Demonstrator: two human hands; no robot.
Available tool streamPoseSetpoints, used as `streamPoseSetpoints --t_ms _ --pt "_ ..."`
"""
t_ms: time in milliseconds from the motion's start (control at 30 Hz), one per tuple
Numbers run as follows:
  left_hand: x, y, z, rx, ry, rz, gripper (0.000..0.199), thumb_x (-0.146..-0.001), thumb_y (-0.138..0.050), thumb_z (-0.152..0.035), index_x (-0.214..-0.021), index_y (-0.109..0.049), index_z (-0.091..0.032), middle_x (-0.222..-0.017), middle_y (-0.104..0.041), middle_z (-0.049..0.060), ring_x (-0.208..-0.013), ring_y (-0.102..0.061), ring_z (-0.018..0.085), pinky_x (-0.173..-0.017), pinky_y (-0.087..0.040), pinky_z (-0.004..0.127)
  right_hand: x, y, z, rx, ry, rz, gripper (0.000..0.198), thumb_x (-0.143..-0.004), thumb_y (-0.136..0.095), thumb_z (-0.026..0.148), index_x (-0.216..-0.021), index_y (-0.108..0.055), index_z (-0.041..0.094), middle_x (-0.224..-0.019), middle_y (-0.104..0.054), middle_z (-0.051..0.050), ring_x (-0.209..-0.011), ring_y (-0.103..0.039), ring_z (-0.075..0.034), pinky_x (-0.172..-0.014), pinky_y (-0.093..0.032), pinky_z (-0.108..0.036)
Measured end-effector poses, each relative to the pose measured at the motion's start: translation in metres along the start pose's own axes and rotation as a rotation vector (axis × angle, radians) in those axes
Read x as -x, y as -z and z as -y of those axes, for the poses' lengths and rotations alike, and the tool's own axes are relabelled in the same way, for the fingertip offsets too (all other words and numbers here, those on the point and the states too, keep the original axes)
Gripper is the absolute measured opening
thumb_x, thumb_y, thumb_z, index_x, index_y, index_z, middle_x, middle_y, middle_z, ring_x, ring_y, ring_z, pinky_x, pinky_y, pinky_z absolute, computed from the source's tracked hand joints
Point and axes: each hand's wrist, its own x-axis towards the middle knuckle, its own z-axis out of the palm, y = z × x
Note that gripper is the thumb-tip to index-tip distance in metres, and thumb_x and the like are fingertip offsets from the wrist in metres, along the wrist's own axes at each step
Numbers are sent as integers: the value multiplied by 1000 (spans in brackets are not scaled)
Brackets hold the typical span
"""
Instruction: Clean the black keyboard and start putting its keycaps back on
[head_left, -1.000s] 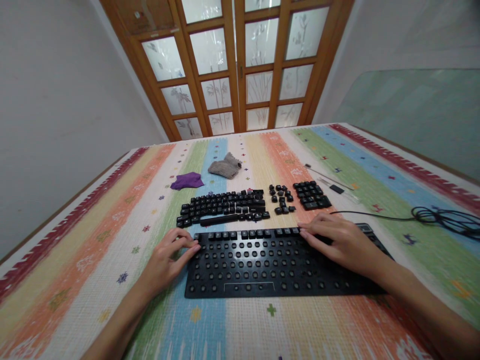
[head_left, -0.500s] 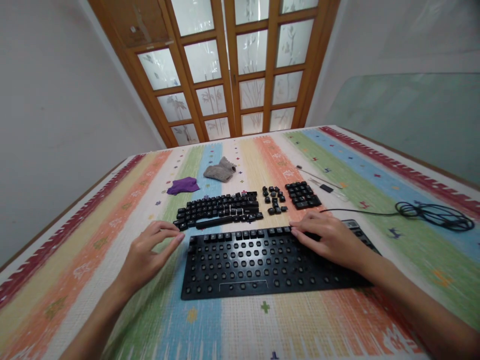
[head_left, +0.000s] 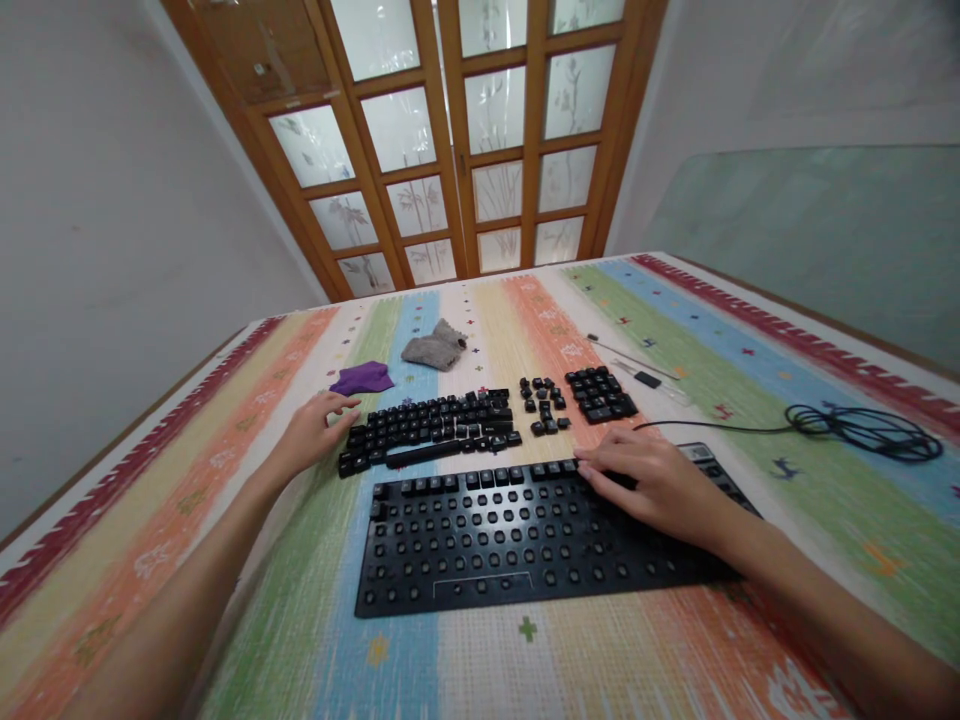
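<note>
A black keyboard base [head_left: 480, 595] lies on the table, most of its key stems bare. Along its top edge runs a row of fitted keycaps [head_left: 495, 477]. My right hand [head_left: 637, 480] rests over the upper right part of the base, fingers stretched out, fingertips at the end of that row. Behind the base lies a block of loose black keycaps [head_left: 431, 425]. At the left end of this block is my left hand [head_left: 319, 430], thumb and forefinger apart; I see no keycap between them.
Farther right are a small scattered group of keycaps [head_left: 545, 405] and a number-pad block of keycaps [head_left: 600, 393]. A purple cloth [head_left: 362, 378] and a grey cloth [head_left: 433, 347] lie behind. A coiled cable [head_left: 862, 430], a thin rod [head_left: 637, 357] and a small black piece [head_left: 647, 380] lie right.
My left hand has moved away from the base's upper left corner, up to the left end of the loose keycaps. My right hand stays on the base. The view has shifted slightly.
</note>
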Motion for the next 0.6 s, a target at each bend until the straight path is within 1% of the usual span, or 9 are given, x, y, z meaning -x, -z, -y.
streamPoseSetpoints --t_ms 167,400,600 --pt "-7 -8 4 19 5 49 56 -85 -46 -64 -97 -75 -19 -97 -71 10 -74 -63 21 -72 -51 33 -2 2 2 7 11 -1 29 -99 -48 25 -95 -76 18 -81 -73 -7 -78 -66 -21 -70 -50 -33" --pt "-13 -8 0 55 -5 114 52 -82 -51 -66 -85 -75 -21 -87 -70 7 -73 -62 21 -72 -49 32 -2 2 3 -8 -19 8 27 -98 -48 24 -95 -75 20 -80 -72 -7 -77 -65 -20 -69 -50 -33" --pt "-14 -9 -1 94 6 140 53 -80 -53 -69 -82 -72 -20 -82 -69 6 -67 -60 19 -66 -48 30 -2 3 3 3 -7 7 27 -98 -48 25 -96 -75 19 -81 -73 -7 -79 -66 -20 -70 -50 -32"
